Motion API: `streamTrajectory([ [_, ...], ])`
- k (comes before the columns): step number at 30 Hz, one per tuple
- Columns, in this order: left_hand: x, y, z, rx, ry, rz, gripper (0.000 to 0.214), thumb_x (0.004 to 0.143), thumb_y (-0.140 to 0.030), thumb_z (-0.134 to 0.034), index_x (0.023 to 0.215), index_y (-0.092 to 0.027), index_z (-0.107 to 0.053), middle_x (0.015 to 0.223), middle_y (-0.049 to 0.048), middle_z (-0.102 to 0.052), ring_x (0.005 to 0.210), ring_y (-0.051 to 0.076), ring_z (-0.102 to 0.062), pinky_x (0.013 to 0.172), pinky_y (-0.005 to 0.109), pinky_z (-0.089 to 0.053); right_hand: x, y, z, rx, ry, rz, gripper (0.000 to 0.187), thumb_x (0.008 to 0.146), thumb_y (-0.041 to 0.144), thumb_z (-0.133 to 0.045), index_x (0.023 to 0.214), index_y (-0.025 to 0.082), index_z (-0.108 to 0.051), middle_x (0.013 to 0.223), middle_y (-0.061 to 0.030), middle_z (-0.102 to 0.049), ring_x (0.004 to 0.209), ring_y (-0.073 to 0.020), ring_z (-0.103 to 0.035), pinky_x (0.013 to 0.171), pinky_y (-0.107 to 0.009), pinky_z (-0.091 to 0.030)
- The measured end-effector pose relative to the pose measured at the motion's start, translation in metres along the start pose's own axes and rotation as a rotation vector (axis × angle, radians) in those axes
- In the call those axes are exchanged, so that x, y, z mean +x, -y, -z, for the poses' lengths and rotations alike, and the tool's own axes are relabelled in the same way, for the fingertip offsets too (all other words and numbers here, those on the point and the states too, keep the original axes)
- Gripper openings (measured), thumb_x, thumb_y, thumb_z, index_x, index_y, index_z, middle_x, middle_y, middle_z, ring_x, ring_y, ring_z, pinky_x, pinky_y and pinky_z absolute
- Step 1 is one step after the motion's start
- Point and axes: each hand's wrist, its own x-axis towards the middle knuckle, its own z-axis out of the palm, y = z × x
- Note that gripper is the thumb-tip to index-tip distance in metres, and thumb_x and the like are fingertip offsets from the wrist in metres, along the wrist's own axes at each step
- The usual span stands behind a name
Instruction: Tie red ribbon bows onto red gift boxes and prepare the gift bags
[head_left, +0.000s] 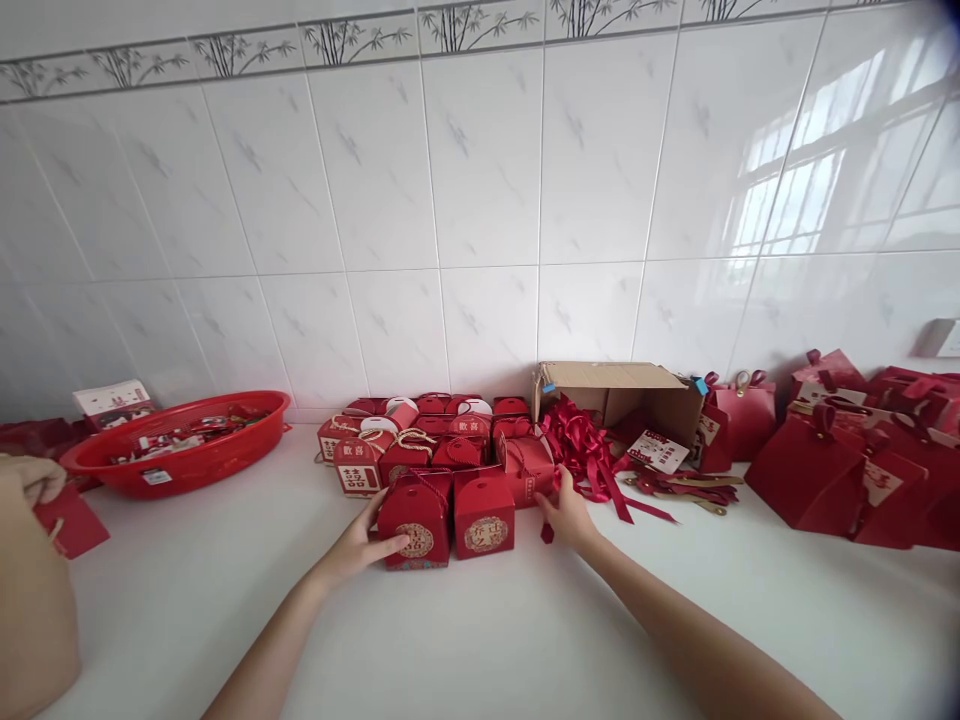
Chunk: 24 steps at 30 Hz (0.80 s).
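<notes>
Left edge: a tan sleeve [37, 600] and another person's hand [43, 478], close to a red piece of card [73, 520]; whether that hand grips it, I cannot tell.
Basin: a wide red basin [240, 462] on the white bench [480, 640], holding small wrapped items [199, 432].
Boxes behind: several rows of red gift boxes [356, 468], folded into shape; some carry pale cord handles [415, 440], and at the back cords are hard to make out.
Left hand: the wearer's left hand [366, 537] is clamped on the left front box [420, 510], thumb on its face, fingers along its side. A thin red cord lies over the top.
Beside it: the right front box [484, 515], upright and folded, shows a hole in its top but no cord that I can see.
Next box: a plainer red box [521, 465] with its cord in place.
Right hand: the right hand [571, 512] is at that box's right side, fingers bent; its grip is unclear.
Ribbons: a loose, tangled heap of ribbons [574, 440], apparently unused, before an open cardboard box [622, 376].
Far right: red bags [806, 475] standing made up, with handles; how many remain, I cannot tell.
</notes>
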Motion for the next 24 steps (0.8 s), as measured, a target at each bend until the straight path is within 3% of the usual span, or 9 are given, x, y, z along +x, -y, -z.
streamTrajectory([
  [2, 0.0, 0.001, 0.001, -0.005, 0.0, 0.007, 0.094, 0.061, -0.037, -0.082, 0.14, -0.021, -0.032, 0.137, 0.0153, -0.049, 0.122, 0.031, -0.052, 0.1, 0.041, -0.047, -0.01, -0.002, -0.007, 0.119, 0.002, 0.008, 0.054, 0.092, 0.038, -0.036, 0.136, 0.014, -0.015, 0.087, -0.0083, -0.068, 0.082, -0.0224, -0.068, 0.077, -0.035, -0.052],
  [4, 0.001, 0.003, 0.003, 0.002, 0.006, 0.013, 0.095, 0.06, -0.035, -0.083, 0.14, -0.022, -0.032, 0.139, 0.0147, -0.048, 0.124, 0.031, -0.05, 0.101, 0.042, -0.046, -0.024, -0.002, -0.014, 0.218, 0.028, 0.034, 0.05, 0.092, 0.042, -0.034, 0.132, 0.015, -0.022, 0.108, -0.0137, -0.065, 0.095, -0.0209, -0.067, 0.081, -0.035, -0.053],
  [7, 0.0, 0.003, 0.007, 0.024, 0.042, -0.004, 0.095, 0.061, -0.032, -0.083, 0.14, -0.023, -0.033, 0.142, 0.0136, -0.045, 0.127, 0.031, -0.047, 0.102, 0.043, -0.045, -0.039, 0.007, -0.026, 0.316, 0.105, 0.098, 0.053, 0.086, 0.045, -0.047, 0.129, 0.019, -0.032, 0.134, -0.0143, -0.05, 0.118, -0.0192, -0.056, 0.093, -0.033, -0.05],
  [10, -0.003, -0.001, 0.011, -0.003, 0.114, 0.018, 0.096, 0.061, -0.03, -0.084, 0.141, -0.025, -0.032, 0.14, 0.012, -0.048, 0.124, 0.03, -0.05, 0.1, 0.042, -0.047, -0.052, 0.022, -0.034, 0.319, 0.171, 0.171, 0.064, 0.078, 0.041, -0.061, 0.133, 0.022, -0.033, 0.131, -0.0119, -0.051, 0.119, -0.0209, -0.053, 0.096, -0.035, -0.049],
  [13, -0.007, -0.007, 0.009, -0.008, 0.195, 0.038, 0.092, 0.061, -0.028, -0.083, 0.139, -0.027, -0.036, 0.136, 0.0094, -0.052, 0.121, 0.029, -0.053, 0.1, 0.043, -0.047, -0.069, 0.028, -0.028, 0.233, 0.189, 0.241, 0.059, 0.076, 0.033, -0.065, 0.129, 0.023, -0.041, 0.12, -0.0102, -0.053, 0.11, -0.0227, -0.057, 0.088, -0.038, -0.052],
  [16, -0.01, -0.013, -0.01, 0.022, 0.254, 0.013, 0.089, 0.061, -0.027, -0.083, 0.137, -0.028, -0.039, 0.138, 0.0082, -0.051, 0.121, 0.029, -0.053, 0.1, 0.041, -0.048, -0.085, 0.018, -0.009, 0.201, 0.182, 0.246, 0.046, 0.078, 0.029, -0.062, 0.121, 0.025, -0.046, 0.115, -0.0084, -0.053, 0.102, -0.0215, -0.058, 0.081, -0.036, -0.054],
  [19, -0.007, -0.012, -0.047, 0.021, 0.262, -0.025, 0.083, 0.062, -0.031, -0.082, 0.135, -0.025, -0.042, 0.135, 0.0089, -0.054, 0.118, 0.028, -0.055, 0.098, 0.039, -0.049, -0.082, -0.003, 0.012, 0.184, 0.109, 0.237, 0.04, 0.081, 0.03, -0.058, 0.118, 0.024, -0.045, 0.115, -0.0094, -0.051, 0.1, -0.022, -0.057, 0.078, -0.036, -0.054],
  [22, 0.003, -0.003, -0.079, 0.06, 0.1, -0.081, 0.071, 0.065, -0.038, -0.079, 0.127, -0.021, -0.049, 0.124, 0.0114, -0.061, 0.112, 0.029, -0.059, 0.092, 0.038, -0.052, -0.061, -0.015, 0.02, 0.138, 0.03, 0.19, 0.035, 0.082, 0.03, -0.054, 0.114, 0.021, -0.044, 0.113, -0.0112, -0.05, 0.096, -0.0227, -0.057, 0.079, -0.04, -0.054],
  [24, 0.011, 0.004, -0.087, 0.079, -0.046, -0.103, 0.068, 0.065, -0.043, -0.077, 0.124, -0.019, -0.052, 0.118, 0.0123, -0.064, 0.108, 0.031, -0.062, 0.089, 0.04, -0.053, -0.046, -0.014, 0.016, 0.121, 0.013, 0.18, 0.033, 0.081, 0.029, -0.053, 0.111, 0.02, -0.044, 0.111, -0.0115, -0.05, 0.093, -0.0226, -0.058, 0.08, -0.042, -0.053],
])
